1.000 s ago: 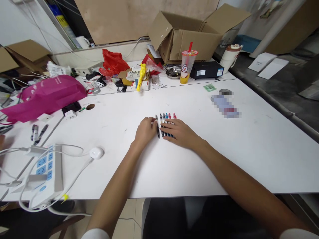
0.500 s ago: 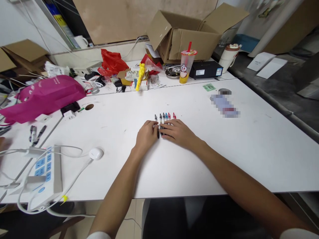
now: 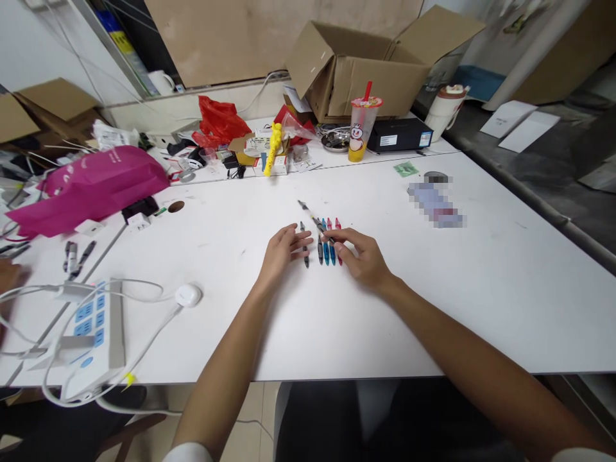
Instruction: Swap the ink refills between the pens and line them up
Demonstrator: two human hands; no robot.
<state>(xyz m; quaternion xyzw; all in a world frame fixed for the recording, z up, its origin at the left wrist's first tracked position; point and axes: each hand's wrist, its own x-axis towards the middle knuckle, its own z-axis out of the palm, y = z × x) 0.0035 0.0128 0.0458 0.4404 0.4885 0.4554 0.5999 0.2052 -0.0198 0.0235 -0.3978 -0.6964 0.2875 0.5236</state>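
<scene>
My right hand (image 3: 360,253) pinches a dark pen (image 3: 308,213) and holds it slanted over a row of pens, its far end pointing up and left. Under and beside that hand lie a black pen (image 3: 320,252), a blue pen (image 3: 326,253), another pen with a blue lower part and pink top (image 3: 332,254), and a pink-red pen (image 3: 338,223) partly covered by my fingers. My left hand (image 3: 283,251) is open, fingers apart, over a separate black pen (image 3: 306,260) at the row's left; whether it touches that pen is unclear.
At left are a power strip (image 3: 99,340) with white cables, a round white charger (image 3: 188,295) and a magenta bag (image 3: 101,186). Along the back stand a drink cup (image 3: 362,131), a black box (image 3: 402,136) and a cardboard box (image 3: 370,83). A person's hand (image 3: 10,276) shows at the left edge.
My right hand has lifted a dark pen out of the row and tilted it, moving slightly right. My left hand's fingers have spread apart. More of the pens now shows.
</scene>
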